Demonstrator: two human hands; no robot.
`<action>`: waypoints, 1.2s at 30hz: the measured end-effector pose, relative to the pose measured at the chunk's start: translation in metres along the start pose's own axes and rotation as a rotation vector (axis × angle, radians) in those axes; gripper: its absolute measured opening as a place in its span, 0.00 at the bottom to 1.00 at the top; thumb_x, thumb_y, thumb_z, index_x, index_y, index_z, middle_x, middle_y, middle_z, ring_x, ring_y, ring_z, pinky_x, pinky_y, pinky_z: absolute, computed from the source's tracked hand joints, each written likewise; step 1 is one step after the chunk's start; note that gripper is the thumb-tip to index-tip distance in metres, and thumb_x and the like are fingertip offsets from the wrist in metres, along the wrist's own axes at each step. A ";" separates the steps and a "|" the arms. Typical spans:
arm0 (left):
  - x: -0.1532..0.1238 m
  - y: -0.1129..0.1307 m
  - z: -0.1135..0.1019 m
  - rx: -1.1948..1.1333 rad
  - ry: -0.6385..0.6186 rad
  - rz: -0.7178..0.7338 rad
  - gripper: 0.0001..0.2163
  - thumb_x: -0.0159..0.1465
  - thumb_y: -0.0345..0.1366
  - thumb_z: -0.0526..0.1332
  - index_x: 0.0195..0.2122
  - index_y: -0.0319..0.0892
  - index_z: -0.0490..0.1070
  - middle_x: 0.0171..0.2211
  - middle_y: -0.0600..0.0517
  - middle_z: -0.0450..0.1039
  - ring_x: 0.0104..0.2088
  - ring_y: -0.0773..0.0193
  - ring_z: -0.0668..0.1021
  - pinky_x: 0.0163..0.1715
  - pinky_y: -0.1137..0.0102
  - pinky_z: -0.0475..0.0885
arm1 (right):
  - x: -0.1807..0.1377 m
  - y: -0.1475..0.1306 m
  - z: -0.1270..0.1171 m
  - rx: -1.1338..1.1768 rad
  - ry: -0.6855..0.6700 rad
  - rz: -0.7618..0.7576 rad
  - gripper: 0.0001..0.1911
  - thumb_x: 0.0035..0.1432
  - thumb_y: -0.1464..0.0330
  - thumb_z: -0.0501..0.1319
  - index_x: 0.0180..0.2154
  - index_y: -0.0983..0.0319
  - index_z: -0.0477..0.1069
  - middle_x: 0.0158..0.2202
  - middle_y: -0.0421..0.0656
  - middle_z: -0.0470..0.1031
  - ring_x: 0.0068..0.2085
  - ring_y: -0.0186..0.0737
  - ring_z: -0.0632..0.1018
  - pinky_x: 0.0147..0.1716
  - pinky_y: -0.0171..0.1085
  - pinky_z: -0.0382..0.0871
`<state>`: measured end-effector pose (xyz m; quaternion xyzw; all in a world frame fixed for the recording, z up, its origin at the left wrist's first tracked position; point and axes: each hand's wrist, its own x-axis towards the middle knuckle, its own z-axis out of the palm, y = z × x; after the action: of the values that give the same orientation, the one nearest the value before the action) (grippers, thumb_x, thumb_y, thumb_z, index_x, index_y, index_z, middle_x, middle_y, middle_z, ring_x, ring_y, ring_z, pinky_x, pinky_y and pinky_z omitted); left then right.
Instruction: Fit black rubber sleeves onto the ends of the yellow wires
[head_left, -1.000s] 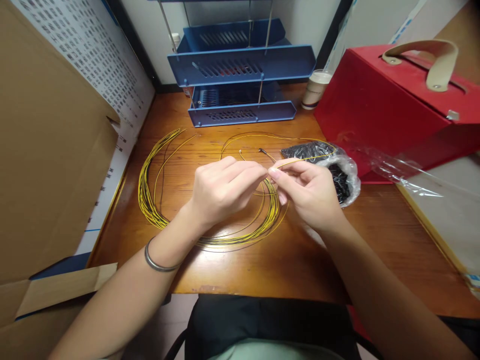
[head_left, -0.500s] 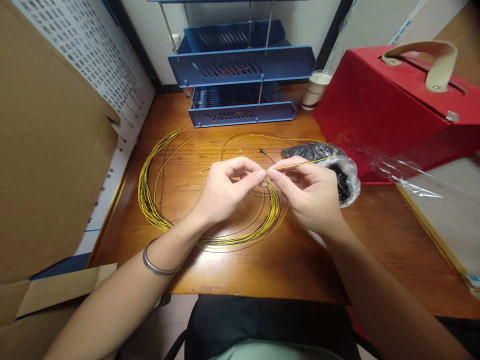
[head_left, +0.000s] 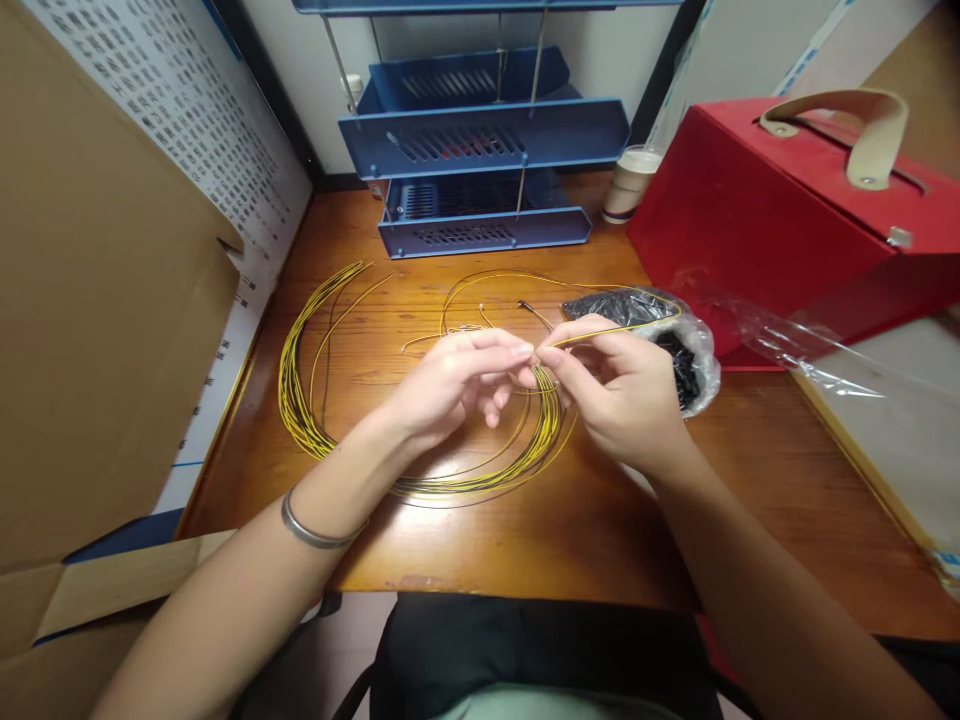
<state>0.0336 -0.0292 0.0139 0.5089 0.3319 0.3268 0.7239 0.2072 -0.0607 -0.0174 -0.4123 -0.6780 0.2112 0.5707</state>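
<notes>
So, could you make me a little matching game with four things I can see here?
1. Bracelet
2. Cup
3. Bundle of wires
4. Box

A. Yellow and black, lying curved on the table
B. Red, with a pale handle on top
C. Around the left arm
D. Standing just right of the blue trays in the picture

Pairs: 1-C, 2-D, 3-A, 4-B

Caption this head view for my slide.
Right hand pinches a yellow wire, meeting the left hand beside bundled yellow-and-black wires on a wooden desk.
</notes>
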 end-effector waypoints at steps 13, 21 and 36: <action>0.001 -0.012 -0.014 1.263 0.250 1.158 0.05 0.67 0.27 0.62 0.41 0.39 0.77 0.38 0.49 0.83 0.35 0.68 0.82 0.39 0.74 0.75 | 0.004 -0.007 -0.002 0.349 -0.044 0.326 0.10 0.55 0.63 0.71 0.33 0.63 0.76 0.25 0.37 0.74 0.18 0.27 0.69 0.16 0.30 0.62; 0.001 -0.012 -0.013 1.270 0.255 1.183 0.04 0.67 0.29 0.62 0.40 0.39 0.77 0.35 0.50 0.83 0.33 0.68 0.81 0.39 0.74 0.75 | 0.005 -0.007 -0.001 0.371 -0.031 0.348 0.10 0.53 0.66 0.73 0.33 0.64 0.76 0.27 0.37 0.76 0.17 0.25 0.69 0.15 0.28 0.61; -0.006 -0.008 0.001 0.811 0.270 0.725 0.07 0.64 0.35 0.65 0.31 0.38 0.75 0.26 0.53 0.77 0.23 0.72 0.74 0.24 0.77 0.69 | 0.001 -0.007 0.007 0.318 0.099 0.224 0.03 0.56 0.69 0.70 0.32 0.62 0.80 0.27 0.38 0.78 0.18 0.25 0.69 0.16 0.30 0.61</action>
<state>0.0323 -0.0367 0.0077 0.7818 0.3243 0.4633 0.2626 0.1985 -0.0623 -0.0136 -0.3999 -0.5571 0.3572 0.6341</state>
